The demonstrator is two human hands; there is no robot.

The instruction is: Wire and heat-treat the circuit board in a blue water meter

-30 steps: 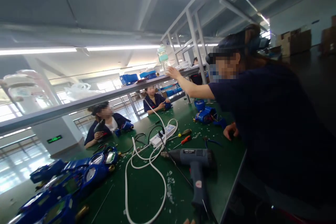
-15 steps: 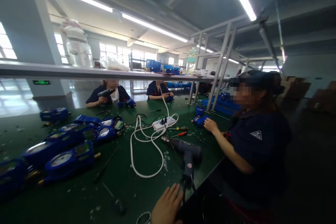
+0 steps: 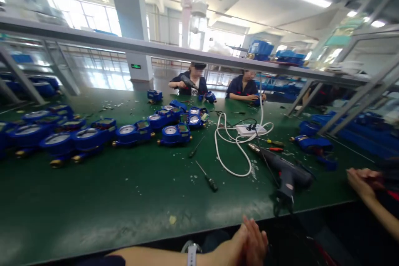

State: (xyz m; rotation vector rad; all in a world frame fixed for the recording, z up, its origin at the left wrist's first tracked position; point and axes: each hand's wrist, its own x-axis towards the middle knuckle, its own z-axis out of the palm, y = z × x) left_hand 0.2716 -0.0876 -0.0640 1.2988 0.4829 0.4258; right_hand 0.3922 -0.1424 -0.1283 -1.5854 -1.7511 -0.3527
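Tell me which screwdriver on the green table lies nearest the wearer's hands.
The black-handled screwdriver lying alone, just left of the heat gun. The second dark one, the red-handled one and the yellow-handled one lie farther back.

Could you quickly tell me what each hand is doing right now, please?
Left hand: open, holding nothing, by the table edge.
Right hand: not in view, so it cannot be told.

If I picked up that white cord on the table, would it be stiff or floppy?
Probably floppy: the white cord lies in loose loops on the green table. It would likely tug rather than lift free, since it seems to run to the power strip. Being thin, it is probably light.
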